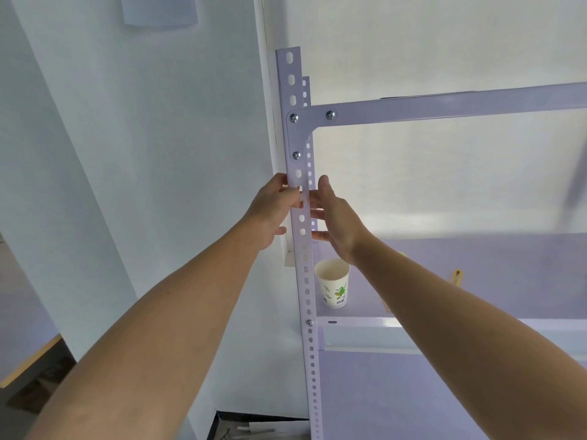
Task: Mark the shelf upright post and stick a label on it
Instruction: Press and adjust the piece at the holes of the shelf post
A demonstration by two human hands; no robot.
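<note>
Basically both hands are up on the upright post (305, 274), the perforated white angle at the front-left corner of the shelf unit. Left hand (272, 208) grips the post's left edge just below the corner bracket (296, 134): fingers curled, thumb pressed across the front face over a slot. Can't tell if a label sits under the thumb. Right hand (337, 221) comes in from the other side, fingers (317, 214) fairly straight & spread, tips touching the post's right edge, thumb pointing up; it has hold of nothing. Bracket is bolted to the post & to the top beam (444, 104), which runs off to the right. Behind the post, on the shelf board (492, 265), a paper cup (333, 282) w/ green print stands upright near the post, just under the right wrist. Further right on the same board lies a small yellow item (456, 276), too small to ID.
</note>
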